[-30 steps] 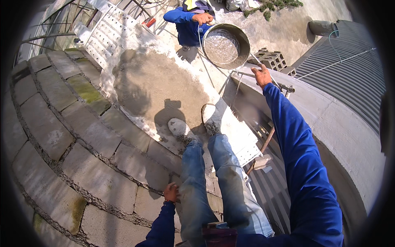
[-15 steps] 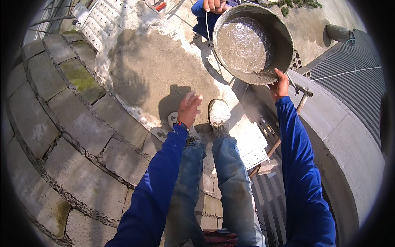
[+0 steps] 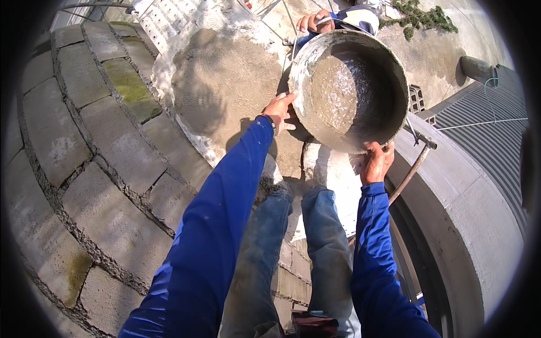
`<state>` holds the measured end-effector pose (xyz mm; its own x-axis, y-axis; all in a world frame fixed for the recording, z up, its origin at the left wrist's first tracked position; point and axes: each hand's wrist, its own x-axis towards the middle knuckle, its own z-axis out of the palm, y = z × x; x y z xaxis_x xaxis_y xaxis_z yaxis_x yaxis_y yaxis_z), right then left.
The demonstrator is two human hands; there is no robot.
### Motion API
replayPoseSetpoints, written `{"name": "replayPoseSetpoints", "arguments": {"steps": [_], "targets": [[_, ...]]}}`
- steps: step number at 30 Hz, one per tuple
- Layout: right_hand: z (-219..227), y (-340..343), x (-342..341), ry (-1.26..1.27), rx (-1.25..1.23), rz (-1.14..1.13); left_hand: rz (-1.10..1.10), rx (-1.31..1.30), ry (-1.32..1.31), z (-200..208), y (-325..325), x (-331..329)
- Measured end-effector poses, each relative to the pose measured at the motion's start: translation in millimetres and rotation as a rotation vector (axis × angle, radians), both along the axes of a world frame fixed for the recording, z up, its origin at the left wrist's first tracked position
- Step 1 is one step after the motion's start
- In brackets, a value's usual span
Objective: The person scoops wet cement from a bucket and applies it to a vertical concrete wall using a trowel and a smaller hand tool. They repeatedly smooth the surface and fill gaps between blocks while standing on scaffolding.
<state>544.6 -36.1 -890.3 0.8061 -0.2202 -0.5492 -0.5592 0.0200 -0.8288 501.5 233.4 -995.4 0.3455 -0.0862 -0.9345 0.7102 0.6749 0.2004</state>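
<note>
A round, mortar-caked bucket (image 3: pixel 390 73) is tilted towards me in the upper middle, with wet grey mortar (image 3: pixel 333 93) inside. My right hand (image 3: pixel 376 163) grips its near rim, thumb over the edge. At the bucket's left side, my left hand (image 3: pixel 277 112) has its fingers against the rim and outer wall; part of them is hidden by the bucket. Another person's hand (image 3: pixel 315 21) is at the far side, by the bucket's wire handle. Under the bucket's left side lies a sheet spread with wet mortar (image 3: pixel 225 84).
A concrete block wall (image 3: pixel 121 169) curves along my left. On the right are a pole (image 3: pixel 410 172), a pale concrete ledge (image 3: pixel 473 208) and corrugated roofing (image 3: pixel 479 118). Cut green branches (image 3: pixel 422 19) lie at the far right. My shoes stand on the mortar-smeared platform.
My left hand has risen from above my feet to the bucket's left side. The bucket has come nearer and lower, with my right hand still on its rim.
</note>
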Motion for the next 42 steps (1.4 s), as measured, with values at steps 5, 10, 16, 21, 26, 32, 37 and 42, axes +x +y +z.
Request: {"name": "replayPoseSetpoints", "arguments": {"steps": [5, 10, 16, 21, 26, 32, 37, 42], "targets": [[28.8, 15.2, -12.5, 0.006, -0.111, 0.188, 0.394, 0.052, 0.105, -14.1, -50.7, -70.9], [55.2, 39.1, -16.6, 0.048, -0.288, 0.391, 0.614, -0.086, -0.038, -11.5, -81.6, -127.8], [74.7, 109.5, -12.2, -0.003, -0.631, 0.762, 0.833, -0.101, 0.103, -16.0, -104.4, -170.2], [70.0, 142.3, -17.4, -0.062, -0.643, 0.874, 0.916, -0.058, 0.216, -23.9, -108.4, -183.6], [64.4, 142.5, -4.4, -0.040, -0.772, 0.929, 0.964, 0.183, 0.188, 7.6, -39.5, -179.7], [83.2, 203.3, -46.9, -0.105, -0.846, 1.039, 0.854, 0.440, 0.082, 63.8, -21.0, -209.5], [55.4, 242.9, -89.2, -0.055, -0.679, 1.091, 0.373, 0.695, -0.148, 119.4, -8.8, -218.4], [37.1, 245.4, -97.8, -0.141, -0.601, 1.077, 0.030, 1.175, -0.270, 109.6, -15.2, -197.7]]}}
